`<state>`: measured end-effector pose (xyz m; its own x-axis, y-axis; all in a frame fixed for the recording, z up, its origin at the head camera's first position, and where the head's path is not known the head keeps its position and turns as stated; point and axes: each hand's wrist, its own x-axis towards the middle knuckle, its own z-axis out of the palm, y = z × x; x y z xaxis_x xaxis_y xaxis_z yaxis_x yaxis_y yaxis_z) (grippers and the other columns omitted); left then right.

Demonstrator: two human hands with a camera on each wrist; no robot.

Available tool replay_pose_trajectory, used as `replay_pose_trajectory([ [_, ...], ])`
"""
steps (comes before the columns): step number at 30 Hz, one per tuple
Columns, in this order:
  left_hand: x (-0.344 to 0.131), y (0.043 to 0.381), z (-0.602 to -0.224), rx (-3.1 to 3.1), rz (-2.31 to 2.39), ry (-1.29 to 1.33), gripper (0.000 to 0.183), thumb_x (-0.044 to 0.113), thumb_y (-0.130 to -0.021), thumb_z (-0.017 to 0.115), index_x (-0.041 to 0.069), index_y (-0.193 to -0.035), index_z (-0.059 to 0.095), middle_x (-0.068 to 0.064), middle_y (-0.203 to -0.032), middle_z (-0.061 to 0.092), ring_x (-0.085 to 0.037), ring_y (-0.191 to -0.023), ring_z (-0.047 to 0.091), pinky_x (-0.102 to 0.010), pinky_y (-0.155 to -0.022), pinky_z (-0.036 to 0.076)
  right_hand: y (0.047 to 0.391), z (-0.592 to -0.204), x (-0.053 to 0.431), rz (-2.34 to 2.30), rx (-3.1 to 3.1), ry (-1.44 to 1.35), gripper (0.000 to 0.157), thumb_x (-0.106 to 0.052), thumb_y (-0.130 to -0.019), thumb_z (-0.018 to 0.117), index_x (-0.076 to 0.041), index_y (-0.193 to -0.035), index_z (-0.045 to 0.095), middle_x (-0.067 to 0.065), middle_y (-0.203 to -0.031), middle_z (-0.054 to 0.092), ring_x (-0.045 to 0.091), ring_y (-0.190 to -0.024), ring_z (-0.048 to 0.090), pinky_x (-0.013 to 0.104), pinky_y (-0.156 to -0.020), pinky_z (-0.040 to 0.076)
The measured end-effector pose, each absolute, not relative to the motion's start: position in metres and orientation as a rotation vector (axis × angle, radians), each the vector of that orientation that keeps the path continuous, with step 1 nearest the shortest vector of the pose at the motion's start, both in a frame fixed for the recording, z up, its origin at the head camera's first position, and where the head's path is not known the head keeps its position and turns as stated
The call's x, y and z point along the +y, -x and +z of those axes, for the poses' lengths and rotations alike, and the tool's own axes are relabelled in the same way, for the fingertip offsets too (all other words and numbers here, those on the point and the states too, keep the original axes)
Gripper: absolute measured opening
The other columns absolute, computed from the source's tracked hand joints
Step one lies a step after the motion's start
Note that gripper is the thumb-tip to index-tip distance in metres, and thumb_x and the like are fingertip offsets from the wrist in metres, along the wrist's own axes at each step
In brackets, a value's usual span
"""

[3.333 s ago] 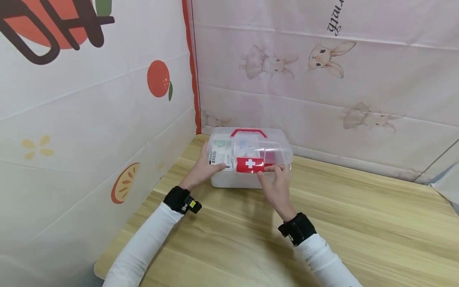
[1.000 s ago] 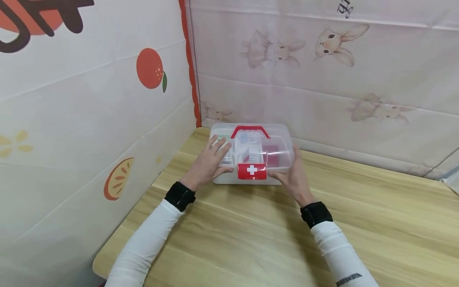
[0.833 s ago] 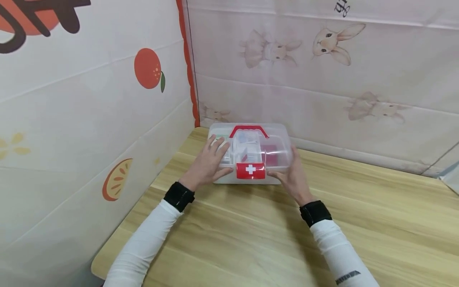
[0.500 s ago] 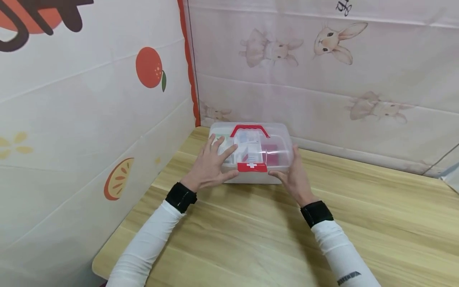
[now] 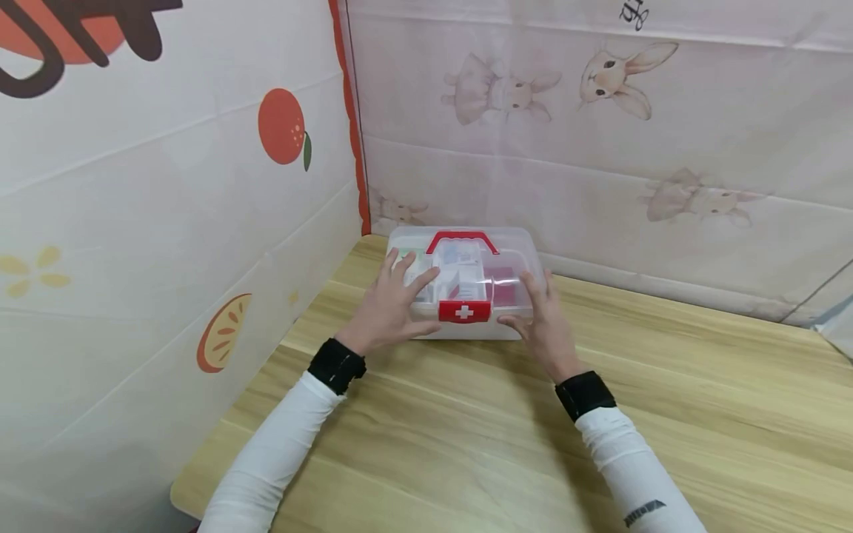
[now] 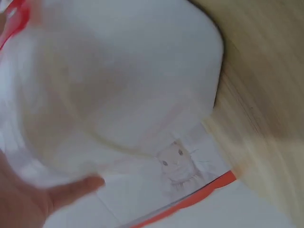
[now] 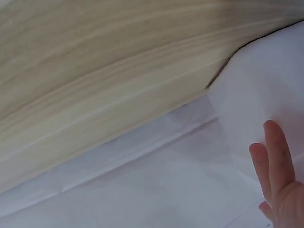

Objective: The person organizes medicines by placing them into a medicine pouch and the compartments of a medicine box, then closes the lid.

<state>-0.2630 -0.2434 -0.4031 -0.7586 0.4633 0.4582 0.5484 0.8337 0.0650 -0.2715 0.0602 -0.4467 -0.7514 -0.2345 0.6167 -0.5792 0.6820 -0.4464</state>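
Note:
A first-aid box (image 5: 465,329) with a clear lid (image 5: 520,248) sits at the back left of the table. Its red handle (image 5: 463,235) lies across the lid, and a red latch (image 5: 464,312) with a white cross is at the front. My left hand (image 5: 386,307) is at the left front corner, fingers spread over the lid and thumb along the front. At the right front corner is my right hand (image 5: 548,326), its fingers extended along the lid and side, thumb near the front wall. White packets (image 5: 461,274) and a dark red item (image 5: 504,285) show through the lid.
The wooden table (image 5: 453,437) extends forward and to the right. A printed fabric wall (image 5: 600,185) stands close behind the box, and another wall (image 5: 200,207) runs along the left. Something pale (image 5: 836,326) is at the far right edge.
The lid has come down since the earliest frame, and my right hand has moved from the latch to the right side. Just now the latch tilted up, then down; my right index finger came onto the lid.

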Motion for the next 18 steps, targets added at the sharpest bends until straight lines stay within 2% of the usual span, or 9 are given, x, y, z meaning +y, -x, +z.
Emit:
replay_pose_trajectory([
  [3,-0.256,0.264,-0.405,-2.623,-0.514,0.768,0.093,0.047,-0.078,0.082,0.015,-0.152,0.036,-0.018,-0.157,0.027,-0.040,-0.148,0.016,-0.058,-0.107,0.038,0.270,-0.445,0.058,0.865,-2.393,-0.621,0.096,-0.018,-0.077,0.084,-0.026,-0.152,0.024,0.027,-0.155,0.022,0.050,-0.120,0.050,0.057,-0.087,0.052],
  [7,-0.268,0.269,-0.416,-2.651,-0.910,0.712,0.090,0.023,-0.080,0.085,0.012,-0.152,0.032,-0.016,-0.163,0.006,-0.033,-0.149,0.011,-0.056,-0.112,0.032,0.270,-0.451,0.058,0.856,-2.424,-0.602,0.098,-0.019,-0.078,0.084,-0.025,-0.152,0.021,0.028,-0.155,0.020,0.050,-0.116,0.053,0.057,-0.087,0.051],
  [10,-0.273,0.269,-0.422,-2.647,-1.080,0.679,0.087,0.020,-0.081,0.084,0.017,-0.151,0.033,-0.017,-0.164,-0.006,-0.035,-0.149,0.006,-0.057,-0.112,0.031,0.271,-0.452,0.057,0.902,-2.421,-0.620,0.099,-0.019,-0.077,0.085,-0.022,-0.152,0.020,0.028,-0.154,0.023,0.049,-0.120,0.050,0.059,-0.093,0.048],
  [15,-0.273,0.271,-0.423,-2.604,-1.151,0.696,0.089,0.018,-0.080,0.084,0.019,-0.153,0.032,-0.016,-0.164,-0.002,-0.035,-0.148,0.013,-0.055,-0.111,0.034,0.275,-0.449,0.056,1.034,-2.381,-0.649,0.102,-0.008,-0.074,0.087,-0.018,-0.151,0.021,0.022,-0.150,0.032,0.041,-0.133,0.039,0.060,-0.104,0.039],
  [18,-0.271,0.273,-0.423,-2.606,-1.151,0.698,0.090,0.018,-0.080,0.084,0.020,-0.153,0.032,-0.016,-0.164,-0.001,-0.033,-0.147,0.016,-0.053,-0.112,0.034,0.278,-0.448,0.058,1.053,-2.362,-0.637,0.100,-0.002,-0.072,0.087,-0.017,-0.149,0.024,0.023,-0.146,0.036,0.040,-0.131,0.040,0.060,-0.105,0.039],
])
